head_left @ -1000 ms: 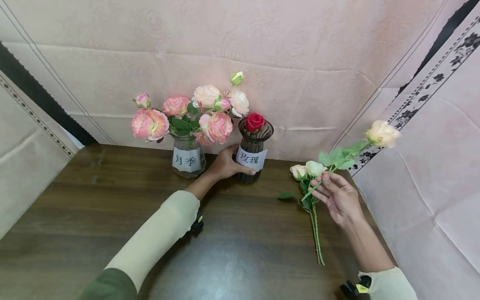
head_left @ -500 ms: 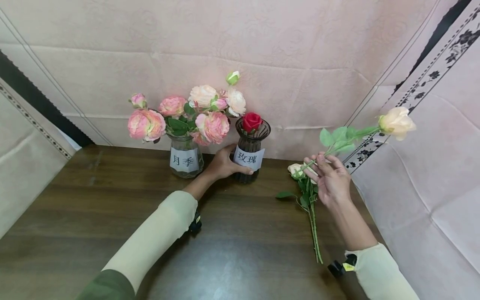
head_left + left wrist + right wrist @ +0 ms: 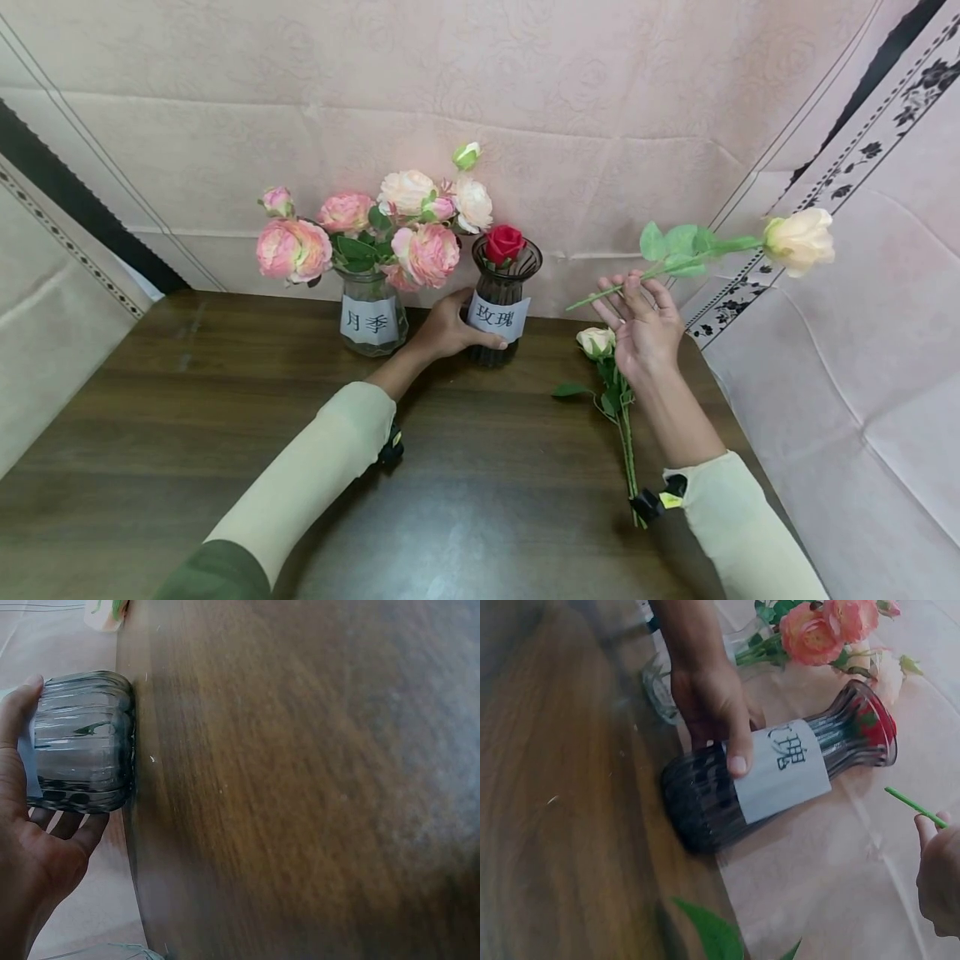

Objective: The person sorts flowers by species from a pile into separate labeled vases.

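My left hand (image 3: pixel 459 327) grips the dark ribbed glass vase (image 3: pixel 498 287), its thumb across the front by the white paper label. A red rose (image 3: pixel 504 245) stands in that vase. In the left wrist view, fingers curl round the vase's far side (image 3: pixel 82 742). To the right, my right hand (image 3: pixel 647 333) pinches the green stem of a cream rose (image 3: pixel 799 242) between thumb and fingers. The stem lies nearly level in the air, bloom to the right, cut end towards the vase. The right wrist view shows that stem end (image 3: pixel 913 804) apart from the vase's mouth.
A clear glass vase (image 3: pixel 372 321) with a labelled front holds several pink and cream blooms (image 3: pixel 425 254), left of the dark vase. More cream roses (image 3: pixel 597 342) lie on the wooden table (image 3: pixel 480 467) below my right hand. Pale cloth (image 3: pixel 600 100) hangs behind.
My right hand has lifted the cream rose off the lying ones and moved it up and left, its stem turning flatter. The left hand still holds the vase.
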{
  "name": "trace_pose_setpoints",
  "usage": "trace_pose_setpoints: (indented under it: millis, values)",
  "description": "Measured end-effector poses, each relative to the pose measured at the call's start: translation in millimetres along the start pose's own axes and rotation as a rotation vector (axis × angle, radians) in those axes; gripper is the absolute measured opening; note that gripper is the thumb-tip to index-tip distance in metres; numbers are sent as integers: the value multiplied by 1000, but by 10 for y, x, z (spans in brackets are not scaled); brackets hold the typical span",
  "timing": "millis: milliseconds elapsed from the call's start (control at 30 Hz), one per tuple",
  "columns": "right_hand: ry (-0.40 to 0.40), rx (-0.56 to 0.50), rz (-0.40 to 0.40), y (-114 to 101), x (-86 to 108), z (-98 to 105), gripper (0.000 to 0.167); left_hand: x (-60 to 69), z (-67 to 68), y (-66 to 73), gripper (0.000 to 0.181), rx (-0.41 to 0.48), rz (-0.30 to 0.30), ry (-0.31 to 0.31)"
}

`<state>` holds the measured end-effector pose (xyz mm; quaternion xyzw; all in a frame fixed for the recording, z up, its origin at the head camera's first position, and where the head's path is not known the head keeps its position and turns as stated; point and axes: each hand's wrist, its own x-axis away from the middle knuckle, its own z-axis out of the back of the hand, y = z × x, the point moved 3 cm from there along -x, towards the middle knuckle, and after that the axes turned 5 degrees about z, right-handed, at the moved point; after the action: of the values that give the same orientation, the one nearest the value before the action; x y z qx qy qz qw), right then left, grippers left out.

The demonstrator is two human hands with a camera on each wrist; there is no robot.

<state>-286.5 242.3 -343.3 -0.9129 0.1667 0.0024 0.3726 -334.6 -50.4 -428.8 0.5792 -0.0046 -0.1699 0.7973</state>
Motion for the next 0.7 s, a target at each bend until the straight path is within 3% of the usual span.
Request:
trace_pose_setpoints:
  millis: [433,700]
  values:
    - [-48,-84,50,60,-78,-456,8,5,3,-8,81,-5,-9,8]
    - [-62,-36,82,163,-60,-672,6,6,2,-1,79,6,-26,4]
